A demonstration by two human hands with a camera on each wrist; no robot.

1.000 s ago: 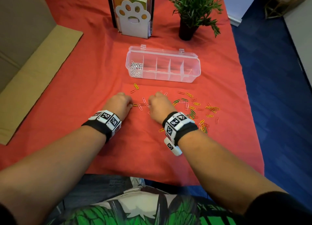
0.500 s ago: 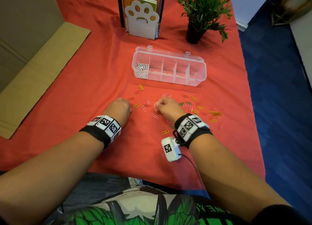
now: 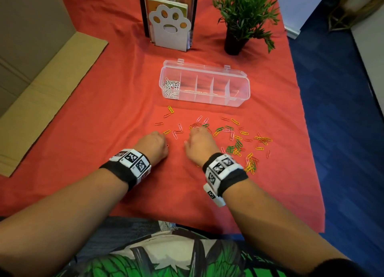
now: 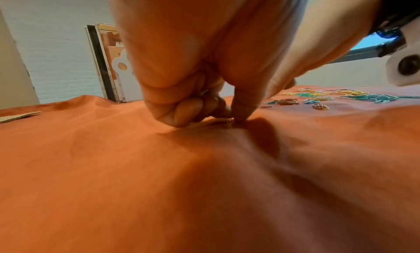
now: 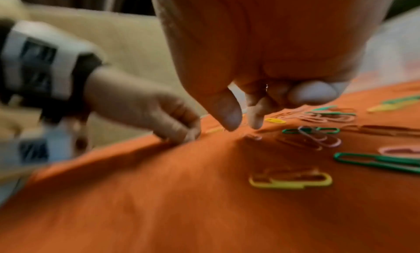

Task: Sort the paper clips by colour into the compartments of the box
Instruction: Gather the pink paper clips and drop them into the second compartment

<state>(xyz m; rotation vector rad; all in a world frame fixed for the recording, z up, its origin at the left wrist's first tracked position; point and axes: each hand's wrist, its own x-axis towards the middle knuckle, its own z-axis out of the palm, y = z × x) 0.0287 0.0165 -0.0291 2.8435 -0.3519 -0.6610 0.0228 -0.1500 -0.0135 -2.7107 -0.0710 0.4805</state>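
item: clear box (image 3: 239, 102), five compartments in a row, lid open; stood on red cloth (image 3: 104, 110) beyond the hands. leftmost compartment holds white clips (image 3: 171, 87); the other four appear unfilled.
item: loose paper clips (image 3: 234, 139), pink, yellow, green and red, scattered on the cloth between box and hands, thickest to the right.
item: left hand (image 3: 154, 144), fingers curled, thumb and fingertip pressed together at the cloth on a small clip (image 4: 229, 120); colour cannot be told.
item: right hand (image 3: 199, 141), lowered over pink clips (image 5: 327, 140); thumb and forefinger slightly apart, nothing pinched; whether clips are kept in the curled fingers cannot be told.
handling note: one colour is best gathered at a time; each clip is best slid by a nail before lifting, so no cloth is pinched; tangled clips should be separated before dropping.
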